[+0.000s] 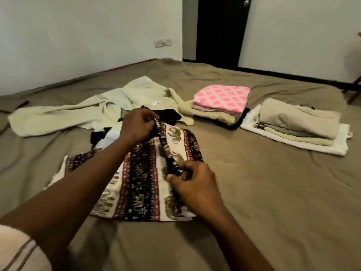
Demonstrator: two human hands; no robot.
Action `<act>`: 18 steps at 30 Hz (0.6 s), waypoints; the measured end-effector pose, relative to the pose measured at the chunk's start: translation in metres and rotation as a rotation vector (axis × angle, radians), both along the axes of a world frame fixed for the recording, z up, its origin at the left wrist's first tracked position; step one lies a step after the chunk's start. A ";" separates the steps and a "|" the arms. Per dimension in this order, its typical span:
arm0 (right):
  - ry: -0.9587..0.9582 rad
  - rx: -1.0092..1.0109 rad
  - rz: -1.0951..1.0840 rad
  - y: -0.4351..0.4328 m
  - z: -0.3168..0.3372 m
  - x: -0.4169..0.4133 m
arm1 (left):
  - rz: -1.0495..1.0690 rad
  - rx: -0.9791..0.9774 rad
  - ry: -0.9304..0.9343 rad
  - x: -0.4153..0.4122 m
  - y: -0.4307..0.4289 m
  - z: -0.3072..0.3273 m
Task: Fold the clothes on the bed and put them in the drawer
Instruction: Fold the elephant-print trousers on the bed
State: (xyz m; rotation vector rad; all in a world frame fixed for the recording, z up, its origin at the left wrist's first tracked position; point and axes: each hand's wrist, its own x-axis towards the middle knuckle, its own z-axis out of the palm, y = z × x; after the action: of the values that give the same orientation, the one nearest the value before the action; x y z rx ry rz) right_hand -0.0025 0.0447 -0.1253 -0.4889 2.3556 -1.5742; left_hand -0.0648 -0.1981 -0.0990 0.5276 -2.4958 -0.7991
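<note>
A patterned garment (140, 178) with elephant print in cream, black and red lies on the brown bed (273, 192) in front of me. My left hand (136, 126) pinches the far end of its dark folded edge. My right hand (195, 186) pinches the near end of the same edge, so the fold runs raised between both hands. Behind it lies an unfolded pale green garment (78, 112) with a black piece (168, 114) and a light blue piece (111, 136) on it.
Two folded stacks sit at the right: one topped by pink checked cloth (222, 98), one of beige and white clothes (298, 122). A dark doorway (220, 30) stands beyond the bed. A wall switch (162, 43) is on the left wall.
</note>
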 end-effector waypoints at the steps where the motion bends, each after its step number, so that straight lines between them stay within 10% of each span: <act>1: 0.018 0.032 0.027 -0.021 -0.010 0.010 | 0.045 0.126 -0.003 0.012 -0.018 -0.014; 10: 0.138 0.317 0.140 -0.107 -0.079 0.050 | 0.244 1.078 0.084 0.028 -0.071 -0.106; 18: 0.212 0.309 0.230 -0.109 -0.084 0.050 | 0.177 0.935 0.359 -0.004 -0.078 -0.107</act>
State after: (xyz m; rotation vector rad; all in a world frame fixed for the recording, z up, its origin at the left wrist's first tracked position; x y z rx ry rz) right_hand 0.0474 -0.0639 -0.2094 -0.8528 2.5267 -1.0808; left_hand -0.0685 -0.2764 -0.2063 0.7940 -1.6132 -1.7907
